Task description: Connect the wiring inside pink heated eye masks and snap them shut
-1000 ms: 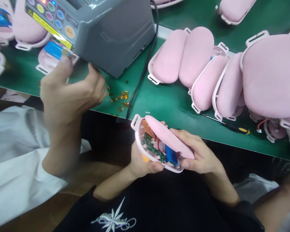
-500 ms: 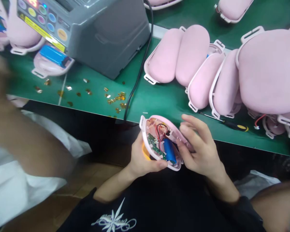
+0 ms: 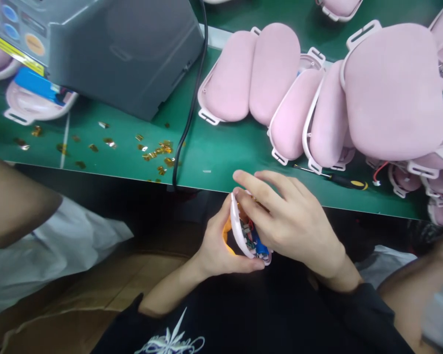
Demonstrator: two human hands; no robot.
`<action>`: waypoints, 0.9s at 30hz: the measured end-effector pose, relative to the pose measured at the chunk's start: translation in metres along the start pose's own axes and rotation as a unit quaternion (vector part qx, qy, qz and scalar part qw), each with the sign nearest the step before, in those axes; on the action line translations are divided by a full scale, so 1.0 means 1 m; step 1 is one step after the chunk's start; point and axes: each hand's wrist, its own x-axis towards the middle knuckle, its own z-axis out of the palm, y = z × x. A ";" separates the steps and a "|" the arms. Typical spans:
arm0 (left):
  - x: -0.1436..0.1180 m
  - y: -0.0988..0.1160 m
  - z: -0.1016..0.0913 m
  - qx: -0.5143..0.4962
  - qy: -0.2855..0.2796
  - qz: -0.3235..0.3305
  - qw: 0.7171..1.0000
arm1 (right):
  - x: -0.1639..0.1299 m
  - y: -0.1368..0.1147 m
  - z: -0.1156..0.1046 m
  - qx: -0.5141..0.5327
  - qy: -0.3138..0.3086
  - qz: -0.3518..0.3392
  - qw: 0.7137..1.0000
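My left hand [image 3: 216, 243] is wrapped around a pink plastic casing [image 3: 237, 223] with a pale rim, thumb along its near end. The casing stands on edge, partly open, just off the table's front edge. Inside show a blue cylindrical battery [image 3: 260, 247], a green circuit board [image 3: 248, 236] and a bit of red wire. Over the opening lies my right hand [image 3: 293, 221], its fingers bent across the casing and one fingertip at the top of the rim. That hand hides the casing's other half and much of the inside. An orange patch shows by my left palm.
A grey machine [image 3: 121, 59] with coloured buttons stands at the left, its black cable [image 3: 187, 123] running to the table edge. Gold foil bits [image 3: 162, 150] lie nearby. Several pink casings [image 3: 276, 73] and a screwdriver [image 3: 349, 183] are at right. Co-workers' arms [image 3: 18, 204] appear on both sides.
My right hand has moved left over the casing and now covers its opening. The casing has turned more edge-on, so less of its inside shows. The view has shifted to the right.
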 end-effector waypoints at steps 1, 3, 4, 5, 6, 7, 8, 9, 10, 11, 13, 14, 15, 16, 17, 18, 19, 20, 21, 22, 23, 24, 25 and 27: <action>0.000 0.000 0.000 -0.004 -0.002 -0.005 1.000 | -0.001 0.001 0.000 0.006 0.007 -0.016 1.000; -0.001 -0.001 -0.001 -0.019 0.008 -0.015 1.000 | -0.002 0.004 -0.001 0.020 0.011 -0.044 0.999; -0.001 -0.002 -0.002 -0.026 0.017 -0.019 0.999 | -0.002 0.005 -0.001 0.028 0.006 -0.054 0.998; -0.001 -0.002 -0.003 -0.031 0.025 -0.021 0.999 | -0.002 0.006 -0.001 0.040 -0.001 -0.061 0.997; -0.001 -0.003 -0.004 -0.033 0.033 -0.017 0.999 | -0.003 0.008 0.000 0.058 -0.009 -0.066 0.996; -0.001 -0.003 -0.005 -0.031 0.035 -0.012 0.999 | -0.004 0.009 0.001 0.082 -0.012 -0.068 0.994; -0.001 -0.004 -0.006 -0.028 0.033 -0.010 0.999 | -0.006 0.011 0.002 0.112 -0.009 -0.069 0.991; -0.002 -0.005 -0.007 -0.025 0.030 -0.013 0.999 | -0.008 0.013 0.003 0.148 -0.001 -0.066 0.987; -0.003 -0.006 -0.007 -0.025 0.031 -0.016 0.999 | -0.011 0.015 0.005 0.189 0.014 -0.057 0.980; -0.004 -0.007 -0.007 -0.030 0.035 -0.023 0.999 | -0.015 0.016 0.006 0.230 0.030 -0.041 0.972; -0.007 -0.009 -0.008 -0.049 0.044 -0.039 0.997 | -0.023 0.018 0.009 0.296 0.045 0.010 0.954; -0.008 -0.010 -0.008 -0.056 0.049 -0.043 0.996 | -0.027 0.019 0.010 0.317 0.036 0.034 0.947; -0.008 -0.011 -0.008 -0.060 0.055 -0.045 0.996 | -0.030 0.019 0.011 0.331 0.020 0.054 0.942; -0.009 -0.011 -0.008 -0.058 0.058 -0.048 0.995 | -0.033 0.018 0.013 0.337 0.003 0.068 0.939; -0.009 -0.011 -0.008 -0.052 0.059 -0.051 0.996 | -0.036 0.018 0.014 0.341 -0.012 0.074 0.937; -0.008 -0.010 -0.009 -0.043 0.060 -0.053 0.996 | -0.038 0.017 0.016 0.345 -0.020 0.075 0.935; -0.008 -0.009 -0.009 -0.032 0.060 -0.053 0.996 | -0.039 0.016 0.017 0.351 -0.020 0.071 0.934; -0.008 -0.009 -0.010 -0.019 0.059 -0.052 0.997 | -0.039 0.015 0.019 0.355 -0.014 0.065 0.932; -0.008 -0.008 -0.011 -0.005 0.056 -0.049 0.997 | -0.040 0.013 0.021 0.357 -0.005 0.058 0.932; -0.009 -0.008 -0.011 0.009 0.056 -0.047 0.997 | -0.040 0.012 0.022 0.356 0.003 0.051 0.933; -0.009 -0.008 -0.012 0.021 0.059 -0.050 0.997 | -0.039 0.010 0.023 0.352 0.008 0.047 0.935; -0.010 -0.008 -0.012 0.030 0.061 -0.058 0.996 | -0.039 0.008 0.024 0.347 0.012 0.046 0.937; -0.011 -0.009 -0.013 0.034 0.061 -0.070 0.995 | -0.039 0.006 0.025 0.341 0.013 0.048 0.939; -0.014 -0.011 -0.014 0.039 0.064 -0.095 0.993 | -0.039 0.003 0.026 0.333 0.009 0.053 0.942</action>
